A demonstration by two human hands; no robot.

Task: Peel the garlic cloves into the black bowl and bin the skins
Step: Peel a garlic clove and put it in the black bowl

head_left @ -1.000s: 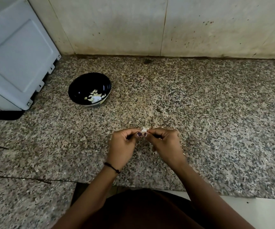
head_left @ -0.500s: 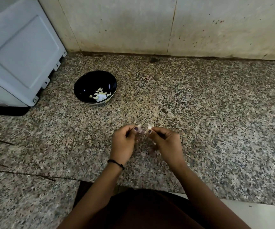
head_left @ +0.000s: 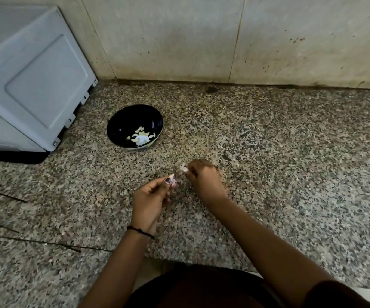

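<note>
**A scrap of garlic in each hand**

Over the counter [head_left: 268,174], the left hand [head_left: 150,196] pinches a pinkish garlic piece [head_left: 172,177] between thumb and fingertip. The right hand [head_left: 201,177], just beside it, pinches a white bit [head_left: 183,167]. Which is clove and which is skin, I can't tell. The bowl [head_left: 122,121] sits further back to the left, with peeled cloves [head_left: 140,136] inside, near a grey appliance [head_left: 35,85].
</note>
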